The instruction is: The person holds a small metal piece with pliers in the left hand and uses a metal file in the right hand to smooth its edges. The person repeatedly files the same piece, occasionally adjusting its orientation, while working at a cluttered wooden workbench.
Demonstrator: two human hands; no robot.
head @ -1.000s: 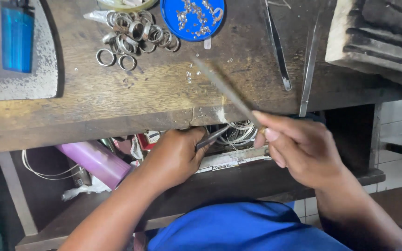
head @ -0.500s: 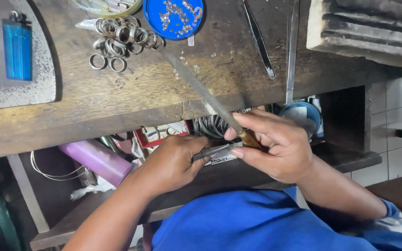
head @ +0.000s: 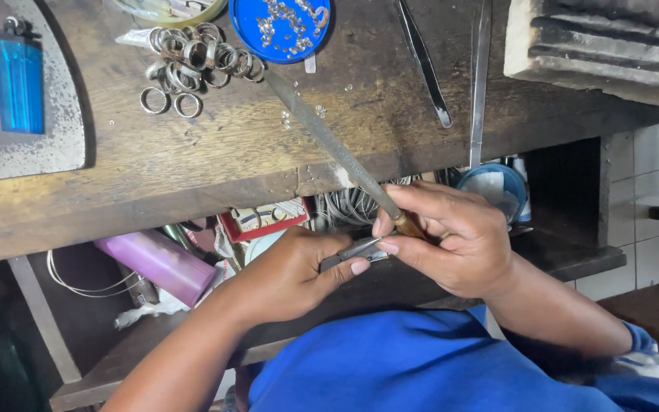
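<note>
Two hands on one small workpiece, filing under way

Both hands work just below the front edge of the wooden tabletop [head: 192, 164], which serves as landmark for everything else.

- Left hand [head: 295, 271]: clenched around a small grey metal clamp or plier-like holder [head: 351, 252], its tip pointing toward the right hand. Whatever it grips at the tip is too small to make out.
- Right hand [head: 444, 240]: grasping the wooden handle of a long metal file [head: 329, 141]; the blade runs up and away over the tabletop edge toward the blue dish.
- Progress, as a judgement: filing looks mid-course. A heap of silver rings [head: 192, 61] lies at the far side of the tabletop; cannot tell which of them are finished.

Containers and coloured items, placed against the tabletop:
- Round blue dish [head: 291, 27], far edge, holds small pale bits.
- Blue translucent lighter [head: 18, 76], far left, on a worn grey pad [head: 62, 145].
- Black tweezers [head: 423, 65] and a slim steel tool [head: 480, 80], right of the dish.
- Dark ridged block [head: 612, 42], right corner.
- Below the edge: lilac cylinder [head: 158, 263], a red-rimmed tray [head: 265, 221], coiled wire [head: 348, 204], a blue tub [head: 493, 187].

No labels readable.
</note>
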